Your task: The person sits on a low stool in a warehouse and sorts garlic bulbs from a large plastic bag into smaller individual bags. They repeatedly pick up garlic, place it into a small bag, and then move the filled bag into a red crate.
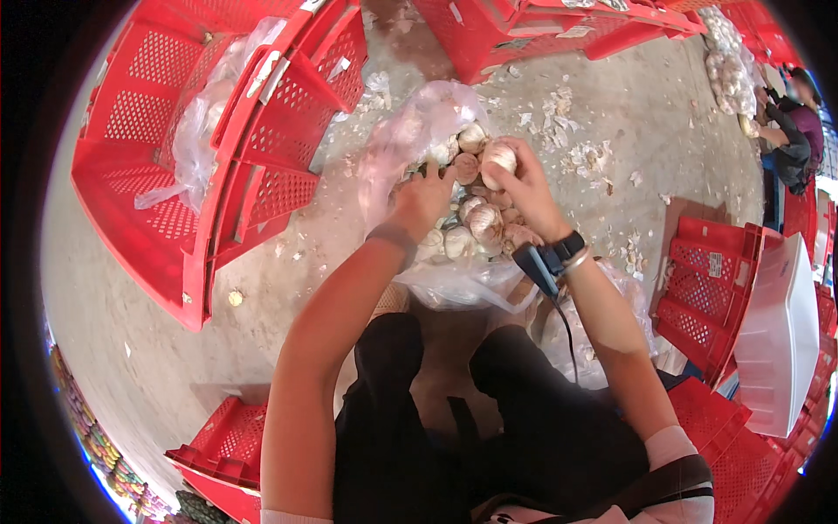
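A clear plastic bag (397, 140) full of garlic bulbs (485, 222) lies opened on the floor in front of my knees. My right hand (534, 194) is closed around one garlic bulb (499, 163), lifted over the right side of the pile. On the pile's left side rests my left hand (421, 203), its fingers apart and touching the bulbs beside the bag's edge. Its fingertips are partly hidden among the garlic. A dark watch (569, 245) and a small black device with a cable (537, 266) are on my right wrist.
A large red crate (262, 166) stands at the left with a bagged load (214, 113) inside. More red crates (707, 279) and a white box (775, 336) are at the right. Garlic skins (589, 162) litter the floor. Another person (794, 131) works beside bagged garlic (729, 70) at the far right.
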`<state>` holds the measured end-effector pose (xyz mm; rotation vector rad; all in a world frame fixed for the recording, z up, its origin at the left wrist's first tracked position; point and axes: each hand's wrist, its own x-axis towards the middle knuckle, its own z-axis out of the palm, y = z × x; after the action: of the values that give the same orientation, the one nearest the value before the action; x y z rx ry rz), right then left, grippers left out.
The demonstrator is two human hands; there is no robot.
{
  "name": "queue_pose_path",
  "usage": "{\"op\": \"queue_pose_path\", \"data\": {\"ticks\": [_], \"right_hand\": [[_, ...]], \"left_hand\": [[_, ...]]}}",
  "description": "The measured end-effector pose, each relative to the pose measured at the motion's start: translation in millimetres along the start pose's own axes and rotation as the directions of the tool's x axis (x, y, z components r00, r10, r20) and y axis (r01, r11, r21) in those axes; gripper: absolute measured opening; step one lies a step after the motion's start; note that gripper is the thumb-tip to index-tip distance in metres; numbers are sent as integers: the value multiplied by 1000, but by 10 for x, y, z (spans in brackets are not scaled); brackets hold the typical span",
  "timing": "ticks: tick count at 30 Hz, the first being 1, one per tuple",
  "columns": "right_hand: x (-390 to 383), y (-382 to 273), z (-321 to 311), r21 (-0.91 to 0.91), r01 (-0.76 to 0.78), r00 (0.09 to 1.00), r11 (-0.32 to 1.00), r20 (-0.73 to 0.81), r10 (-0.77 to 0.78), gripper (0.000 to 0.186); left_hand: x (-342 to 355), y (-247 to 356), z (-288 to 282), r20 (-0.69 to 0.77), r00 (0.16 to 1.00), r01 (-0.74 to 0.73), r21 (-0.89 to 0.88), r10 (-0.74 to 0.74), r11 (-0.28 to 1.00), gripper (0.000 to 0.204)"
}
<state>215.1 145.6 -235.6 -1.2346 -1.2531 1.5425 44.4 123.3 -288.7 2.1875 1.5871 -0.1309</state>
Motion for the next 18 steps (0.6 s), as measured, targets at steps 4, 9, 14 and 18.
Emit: {"op": "queue_pose_path", "data": {"ticks": [4, 9, 14, 18], "right_hand": [[-277, -138, -36, 633, -503, 862, 589, 416, 289, 37], [-456, -266, 0, 783, -519, 847, 343, 415, 333, 38], [-541, -330, -59, 696, -464, 886, 549, 368, 282, 28], [-715, -198, -131, 147, -273, 962, 951, 58, 268, 24]], "left_hand": [[-154, -126, -35, -205, 962, -208, -109, 183, 972, 38], [-346, 62, -306, -403, 913, -343, -673, 64, 656, 31], [-650, 177, -625, 219, 976, 189, -829, 5, -527, 25], [-702, 248, -720, 286, 956, 253, -675, 71, -693, 31]]}}
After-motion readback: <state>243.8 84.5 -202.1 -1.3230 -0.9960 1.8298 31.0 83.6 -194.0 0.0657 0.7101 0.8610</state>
